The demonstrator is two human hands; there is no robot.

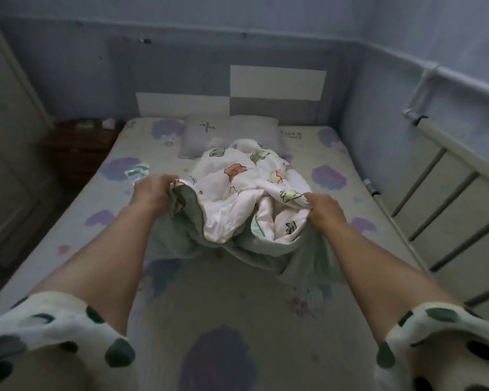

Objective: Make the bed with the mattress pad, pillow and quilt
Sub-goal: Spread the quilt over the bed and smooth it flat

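A bunched quilt [237, 198], white with cartoon prints and a green underside, lies in a heap in the middle of the bed. My left hand [153, 189] grips its left edge and my right hand [323, 208] grips its right edge, both lifting the near part slightly. The mattress pad [209, 300], pale with purple patches, covers the bed flat. A grey pillow [209, 134] lies at the head of the bed, its near side partly hidden by the quilt.
A small green-and-white packet [137, 173] lies on the pad left of my left hand. A dark nightstand [79, 145] stands at the far left. A white railing [446, 187] runs along the right side. A padded headboard [277, 86] backs the bed.
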